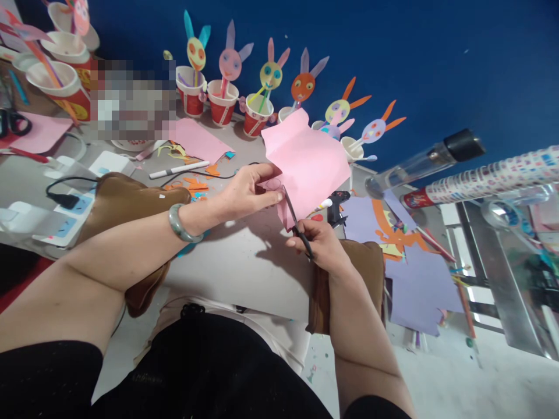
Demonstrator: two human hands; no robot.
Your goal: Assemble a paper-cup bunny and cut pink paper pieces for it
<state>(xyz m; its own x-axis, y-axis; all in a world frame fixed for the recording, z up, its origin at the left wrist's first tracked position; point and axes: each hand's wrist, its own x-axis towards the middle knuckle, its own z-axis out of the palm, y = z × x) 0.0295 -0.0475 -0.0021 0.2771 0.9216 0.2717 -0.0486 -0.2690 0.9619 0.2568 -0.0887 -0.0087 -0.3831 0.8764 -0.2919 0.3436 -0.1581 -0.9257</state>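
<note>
A large sheet of pink paper (312, 157) with an irregular, cut outline is held up over the table. My left hand (255, 189) pinches its lower left edge between thumb and fingers. In my right hand (321, 244) is a pair of dark scissors (292, 206), my fingers wrapped around the handles. The blades lie at the paper's lower edge, close to my left thumb. A faint outline is drawn on the paper near that thumb. How far apart the blades are I cannot make out.
Paper cups (222, 105) with rabbit faces line the blue wall (393, 52). Two brown cushions (126, 203) lie under my forearms. A white pen (179, 169), orange scraps and a power strip (72, 218) are on the left. Purple paper (419, 285) and a black glue gun (338, 206) are on the right.
</note>
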